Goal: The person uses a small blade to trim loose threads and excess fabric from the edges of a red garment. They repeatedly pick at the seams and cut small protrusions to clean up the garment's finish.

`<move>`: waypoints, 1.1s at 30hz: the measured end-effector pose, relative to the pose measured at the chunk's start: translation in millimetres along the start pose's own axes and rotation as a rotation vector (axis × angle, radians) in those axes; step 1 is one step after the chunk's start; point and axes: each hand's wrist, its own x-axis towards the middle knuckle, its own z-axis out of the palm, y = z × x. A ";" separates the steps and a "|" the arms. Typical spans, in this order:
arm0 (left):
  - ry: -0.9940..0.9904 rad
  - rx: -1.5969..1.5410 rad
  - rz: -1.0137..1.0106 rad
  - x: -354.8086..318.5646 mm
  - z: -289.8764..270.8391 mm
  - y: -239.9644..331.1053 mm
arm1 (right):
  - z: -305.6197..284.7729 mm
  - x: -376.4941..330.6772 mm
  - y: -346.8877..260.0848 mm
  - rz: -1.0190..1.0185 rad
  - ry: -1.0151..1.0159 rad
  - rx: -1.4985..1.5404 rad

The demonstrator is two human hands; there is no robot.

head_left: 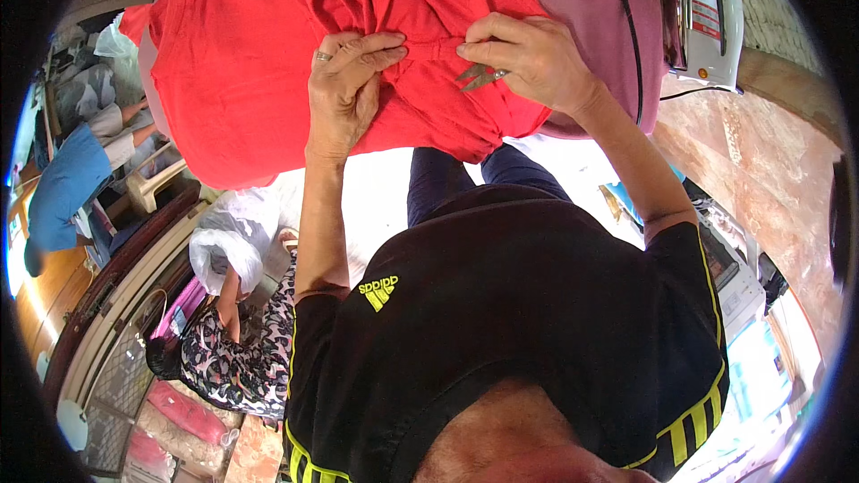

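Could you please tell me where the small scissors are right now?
In the head view, the small scissors are in the person's right hand, blades pointing left over the red cloth.

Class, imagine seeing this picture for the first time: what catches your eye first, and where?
Most striking is the bright red cloth across the upper middle, with the left hand and right hand pinching it. Small scissors jut from the right hand. Next come the black shirt with yellow trim, filling the lower middle, and a white iron at the upper right.
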 end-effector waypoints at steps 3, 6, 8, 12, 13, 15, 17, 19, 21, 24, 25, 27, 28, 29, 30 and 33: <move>-0.024 -0.003 -0.009 22.8 -5.6 15.4 | -7.2 18.6 -2.6 -0.013 0.108 0.258; -0.011 0.022 0.052 34.1 -2.1 20.9 | -23.2 43.2 -4.9 -0.060 0.076 0.314; 0.031 0.049 0.030 25.3 1.4 17.6 | -20.6 35.2 -5.3 -0.076 0.060 0.262; 0.114 0.120 0.025 8.2 16.9 19.5 | 2.3 4.4 -6.3 -0.057 0.066 0.011; 0.128 0.123 0.026 6.2 18.9 23.3 | 4.2 0.4 -7.3 -0.053 0.081 -0.012; 0.140 0.100 -0.006 4.1 18.3 27.9 | 6.9 -4.4 -9.4 -0.047 0.114 -0.052; 0.132 0.063 -0.037 2.7 17.4 29.3 | 8.4 -5.7 -9.6 -0.059 0.110 -0.072; 0.116 0.071 -0.092 4.0 19.1 30.0 | 9.9 -5.3 -8.3 -0.079 0.115 -0.069; 0.096 0.082 -0.147 8.0 20.5 33.1 | 10.0 -3.8 -6.5 -0.100 0.131 -0.047; 0.070 0.106 -0.190 16.7 20.6 39.2 | 8.4 -1.3 -7.0 -0.110 0.139 -0.019; 0.069 0.114 -0.176 18.1 21.4 39.4 | 8.7 -1.0 -6.2 -0.119 0.134 0.004; 0.054 0.145 -0.160 21.6 22.9 40.7 | 8.9 -0.5 -4.6 -0.138 0.123 0.047; 0.041 0.167 -0.158 23.8 23.6 42.0 | 8.4 0.4 -4.7 -0.142 0.125 0.057; 0.028 0.189 -0.155 25.8 23.6 42.5 | 7.6 1.6 -5.5 -0.145 0.126 0.066; -0.001 0.205 -0.165 28.0 23.2 43.0 | 7.3 2.0 -5.8 -0.147 0.128 0.078; -0.044 0.186 -0.184 31.4 23.3 39.7 | 8.9 2.6 -4.0 -0.151 0.144 0.107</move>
